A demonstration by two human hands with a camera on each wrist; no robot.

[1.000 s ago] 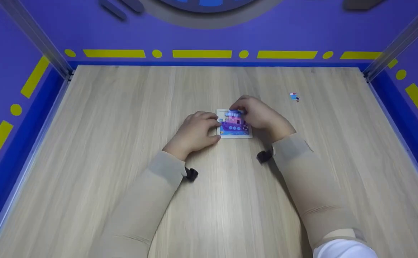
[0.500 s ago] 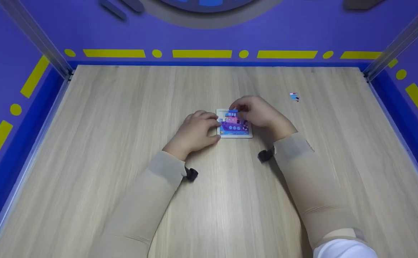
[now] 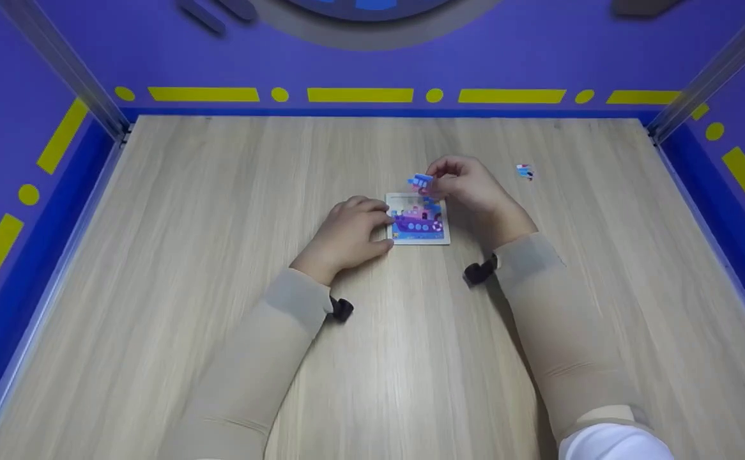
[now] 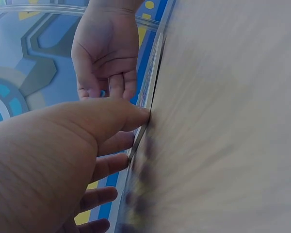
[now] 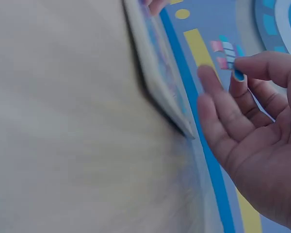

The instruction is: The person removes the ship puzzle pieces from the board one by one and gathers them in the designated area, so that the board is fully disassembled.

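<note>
where the walls rose: purple-blue panels met behind the work as a back wall [image 3: 538,51], with yellow bars and dots along the lower part, and a grey ring [image 3: 372,39] showed at the top.
tabletop: pale wood grain [image 3: 219,191] ran between the walls, and everything being handled was on or just over it.
sleeves: beige fabric covered both forearms, the left sleeve [image 3: 251,358] and the right sleeve [image 3: 558,319], with white cloth [image 3: 615,442] showing near the right elbow.
left hand: it [image 3: 347,239] lay relaxed with its fingers spread, thumb at the near left corner of the puzzle board and fingertips touching the left edge.
right hand: raised by the board's far right corner, it [image 3: 471,185] pinched a piece between thumb and forefinger; in the right wrist view the other fingers were loosely bent.
puzzle board: square and pale-rimmed, it [image 3: 401,200] lay flat between the hands, showing a purple ship with a pink cabin above blue water, its upper left part cream and bare.
wrist devices: one small black block sat at each cuff, left [image 3: 342,310] and right [image 3: 478,273].
held piece: blue, white and pink, it [image 3: 421,182] was off the board, tilted, near its far edge.
loose piece: small and multicoloured, it [image 3: 525,172] lay on the wood, right of the right hand and apart from it.
</note>
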